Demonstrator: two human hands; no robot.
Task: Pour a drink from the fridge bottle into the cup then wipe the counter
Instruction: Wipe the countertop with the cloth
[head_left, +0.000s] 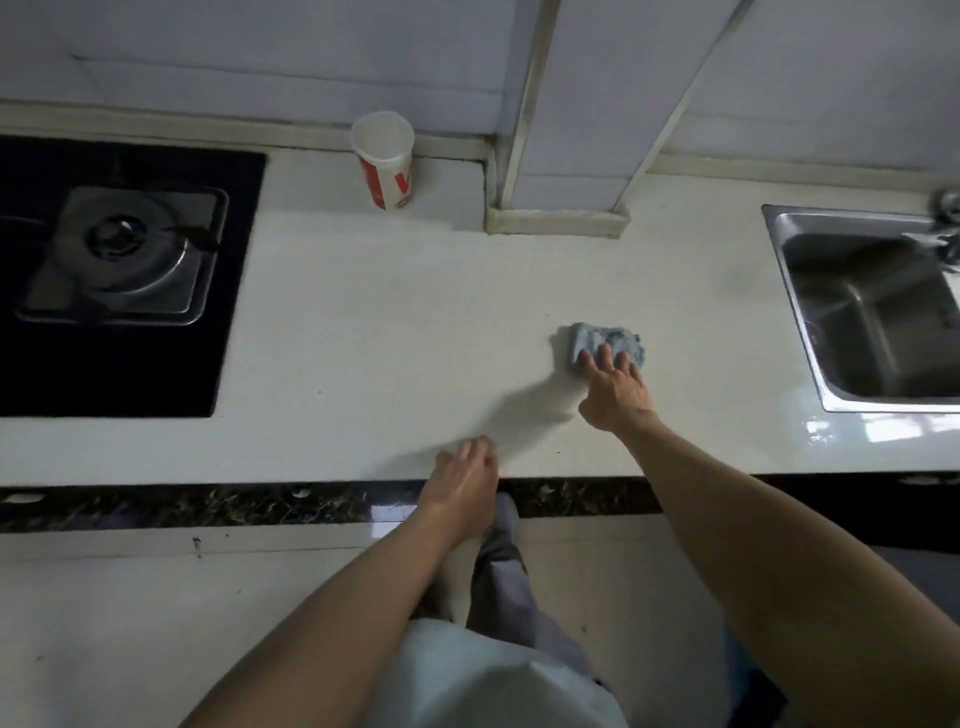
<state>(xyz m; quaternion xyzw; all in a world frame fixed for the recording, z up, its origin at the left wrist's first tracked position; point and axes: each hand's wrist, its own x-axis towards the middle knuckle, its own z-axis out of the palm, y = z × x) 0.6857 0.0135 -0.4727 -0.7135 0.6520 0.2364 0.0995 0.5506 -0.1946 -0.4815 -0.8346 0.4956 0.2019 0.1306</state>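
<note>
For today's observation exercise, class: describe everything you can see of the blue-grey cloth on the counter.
The cloth is blue-grey, looks soft and nubby, and is bunched into a rumpled wad, not spread flat. It lies on the pale counter, left of the steel sink and apart from it. The right hand presses on its near edge with straight fingers; nothing else touches it.

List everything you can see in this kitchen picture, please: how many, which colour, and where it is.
Pale stone counter: one, cream, across the middle.
Black glass gas hob: one, black with steel burner, set in counter at left.
Stainless steel sink: one, silver, set in counter at right.
Metal tap: one, silver, over sink, partly cut off.
Red-and-white paper cup: one, red and white, upright at counter's back.
Crumpled blue-grey cloth: one, blue-grey, on counter left of sink.
Left hand: one, rests on counter's front edge.
Right hand: one, straight fingers press the cloth.
</note>
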